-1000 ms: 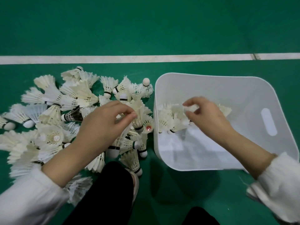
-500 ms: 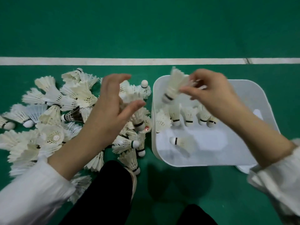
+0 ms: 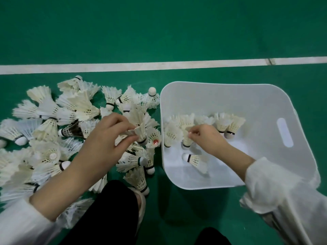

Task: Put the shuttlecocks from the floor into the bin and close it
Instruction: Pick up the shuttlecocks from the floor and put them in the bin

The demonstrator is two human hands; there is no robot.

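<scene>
A big heap of white feather shuttlecocks (image 3: 53,131) lies on the green floor at the left. My left hand (image 3: 108,140) reaches over the heap's right edge and pinches one shuttlecock (image 3: 139,133) by its feathers. To the right stands an open white plastic bin (image 3: 265,103) with a slot handle. Several shuttlecocks (image 3: 221,122) stand in a row inside it and one (image 3: 194,160) lies on its side. My right hand (image 3: 207,138) is down inside the bin, pinching a shuttlecock (image 3: 186,140) upright in that row.
A white court line (image 3: 159,65) crosses the floor behind the heap and the bin. My dark trouser knee and a light slipper (image 3: 139,200) sit at the heap's near edge. No lid is in view.
My right hand came down from above the bin's rim into the bin with its shuttlecock. My left hand dropped to the heap and closed its fingers on a shuttlecock.
</scene>
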